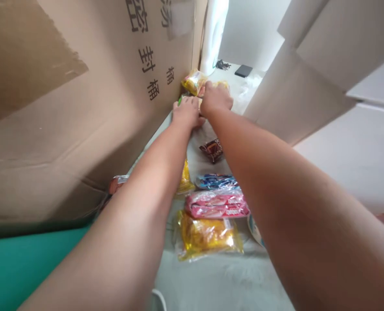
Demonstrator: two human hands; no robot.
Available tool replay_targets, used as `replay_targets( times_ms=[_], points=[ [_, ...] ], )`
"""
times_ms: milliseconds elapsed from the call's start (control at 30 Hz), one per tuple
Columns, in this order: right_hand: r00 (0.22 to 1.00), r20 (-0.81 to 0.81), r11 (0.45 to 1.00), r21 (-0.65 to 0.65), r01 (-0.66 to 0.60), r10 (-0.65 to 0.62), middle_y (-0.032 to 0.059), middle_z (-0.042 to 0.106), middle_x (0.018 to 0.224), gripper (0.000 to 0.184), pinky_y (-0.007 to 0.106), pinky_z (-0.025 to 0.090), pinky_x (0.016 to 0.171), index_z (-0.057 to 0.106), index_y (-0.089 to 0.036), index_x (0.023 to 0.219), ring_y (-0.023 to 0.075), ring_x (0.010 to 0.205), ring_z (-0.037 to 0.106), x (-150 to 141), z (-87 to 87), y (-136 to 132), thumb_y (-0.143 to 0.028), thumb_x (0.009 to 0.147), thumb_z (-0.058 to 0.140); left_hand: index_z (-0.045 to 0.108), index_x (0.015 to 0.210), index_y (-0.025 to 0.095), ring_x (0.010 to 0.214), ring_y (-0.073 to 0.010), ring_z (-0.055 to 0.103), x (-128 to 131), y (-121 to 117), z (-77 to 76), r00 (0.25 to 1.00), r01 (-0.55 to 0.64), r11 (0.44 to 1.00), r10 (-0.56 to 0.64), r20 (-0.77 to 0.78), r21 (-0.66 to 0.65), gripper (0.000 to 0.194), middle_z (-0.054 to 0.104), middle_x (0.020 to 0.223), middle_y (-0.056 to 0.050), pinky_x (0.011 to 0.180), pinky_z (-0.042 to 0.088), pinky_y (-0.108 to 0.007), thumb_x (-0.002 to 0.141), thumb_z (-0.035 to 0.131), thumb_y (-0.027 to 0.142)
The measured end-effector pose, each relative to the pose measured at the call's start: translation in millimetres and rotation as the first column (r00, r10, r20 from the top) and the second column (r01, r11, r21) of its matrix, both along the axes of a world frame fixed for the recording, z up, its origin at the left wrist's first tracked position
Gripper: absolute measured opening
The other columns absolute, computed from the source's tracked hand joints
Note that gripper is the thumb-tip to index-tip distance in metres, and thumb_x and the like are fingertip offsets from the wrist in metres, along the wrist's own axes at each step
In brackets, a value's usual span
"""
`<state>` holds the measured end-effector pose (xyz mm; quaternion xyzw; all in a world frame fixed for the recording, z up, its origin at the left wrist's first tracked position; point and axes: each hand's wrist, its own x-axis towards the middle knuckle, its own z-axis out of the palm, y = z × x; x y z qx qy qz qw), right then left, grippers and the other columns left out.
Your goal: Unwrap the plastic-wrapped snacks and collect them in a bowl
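Both my arms reach far forward between two cardboard boxes. My left hand (186, 111) and my right hand (215, 99) are closed side by side on a yellow snack packet (194, 81) area at the far end of the white table (211, 276); their fingers curl down and what exactly they grip is hidden. Closer to me lie a dark brown packet (212, 150), a blue packet (215, 180), a pink packet (216, 204) and a yellow clear-wrapped packet (205, 235).
A large cardboard box (82, 108) with black printed characters fills the left. Open box flaps (308, 82) stand on the right. A white appliance (214, 30) and a dark flat object (243, 70) sit at the back. A green surface (20, 263) shows lower left.
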<state>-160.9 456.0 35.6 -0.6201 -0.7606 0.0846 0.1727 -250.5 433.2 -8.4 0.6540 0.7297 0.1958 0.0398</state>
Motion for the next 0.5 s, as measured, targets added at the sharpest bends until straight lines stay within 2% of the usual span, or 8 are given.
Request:
replay_targets(
  times_ms=[67,167,233,300,333,400,467,500],
  points=[
    [0.996,-0.010,0.996,-0.017,0.083,-0.083,0.0197,0.045,0.157,0.048,0.053,0.039,0.116,0.049,-0.024,0.154,0.0348,0.147,0.046,-3.8,-0.7,9.7,-0.025,0.106,0.050,0.045,0.153,0.019,0.143,-0.0367,0.040,4.0,0.8,-1.0,0.999,-0.021,1.000,0.021,-0.042,0.002,0.072,0.053,0.155,-0.014,0.123,0.026,-0.058,0.085,0.065,0.034],
    [0.999,0.014,0.997,-0.059,0.039,-0.038,0.0246,0.027,0.169,0.051,0.060,0.028,0.119,0.040,-0.021,0.160,0.0389,0.157,0.031,-8.4,-8.1,26.0,-0.036,0.111,0.040,0.040,0.159,0.024,0.144,-0.0415,0.036,7.6,4.4,-2.8,0.998,-0.018,0.999,0.020,-0.055,0.027,0.085,0.055,0.153,-0.011,0.125,0.020,-0.064,0.080,0.068,0.038],
    [0.995,0.094,0.999,-0.017,-0.044,0.045,0.0216,0.012,0.175,0.049,0.070,0.017,0.117,0.040,-0.025,0.161,0.0442,0.161,0.011,-9.9,-11.9,36.9,-0.027,0.112,0.038,0.042,0.158,0.027,0.146,-0.0432,0.032,8.6,6.9,-5.3,0.999,-0.014,0.999,0.016,-0.033,0.048,0.085,0.057,0.150,-0.009,0.127,0.018,-0.065,0.079,0.068,0.043],
    [0.980,0.162,0.993,0.009,-0.120,0.117,0.0175,0.001,0.178,0.066,0.078,0.013,0.112,0.032,-0.035,0.164,0.0493,0.161,0.001,-10.8,-11.8,46.0,-0.015,0.105,0.052,0.053,0.151,0.023,0.146,-0.0439,0.032,9.3,7.9,-8.1,0.999,-0.017,0.998,0.019,-0.031,0.063,0.077,0.057,0.148,-0.011,0.127,0.018,-0.063,0.079,0.069,0.047],
    [0.975,0.174,0.990,0.004,-0.144,0.141,0.0168,0.001,0.178,0.082,0.081,0.012,0.111,0.024,-0.038,0.166,0.0496,0.161,0.001,-11.5,-10.5,49.5,-0.009,0.099,0.060,0.058,0.146,0.021,0.145,-0.0440,0.034,9.6,7.9,-9.2,0.999,-0.021,0.998,0.024,-0.040,0.063,0.073,0.056,0.147,-0.012,0.127,0.018,-0.062,0.079,0.071,0.048],
    [0.973,0.153,0.985,-0.012,-0.171,0.171,0.0187,0.012,0.177,0.107,0.082,0.011,0.111,0.006,-0.036,0.169,0.0470,0.161,0.006,-13.8,-6.6,54.3,-0.005,0.089,0.070,0.065,0.135,0.018,0.143,-0.0435,0.037,9.7,7.0,-10.6,0.998,-0.034,0.997,0.037,-0.049,0.063,0.066,0.056,0.146,-0.016,0.126,0.019,-0.059,0.079,0.075,0.051],
    [0.972,0.129,0.980,-0.004,-0.200,0.198,0.0190,0.025,0.174,0.112,0.081,0.009,0.114,-0.002,-0.030,0.169,0.0441,0.162,0.006,-17.6,-3.2,57.5,-0.009,0.088,0.073,0.068,0.128,0.020,0.144,-0.0432,0.038,8.8,6.0,-11.2,0.998,-0.046,0.996,0.048,-0.038,0.072,0.060,0.056,0.144,-0.015,0.126,0.021,-0.059,0.081,0.075,0.055],
    [0.968,0.132,0.977,-0.009,-0.213,0.212,0.0185,0.026,0.173,0.113,0.081,0.009,0.114,-0.002,-0.029,0.169,0.0441,0.163,0.004,-20.0,-2.4,59.3,-0.010,0.088,0.073,0.069,0.126,0.022,0.144,-0.0433,0.037,7.9,5.6,-11.3,0.998,-0.048,0.996,0.051,-0.031,0.077,0.057,0.057,0.143,-0.015,0.125,0.022,-0.059,0.081,0.075,0.056]
  ],
)
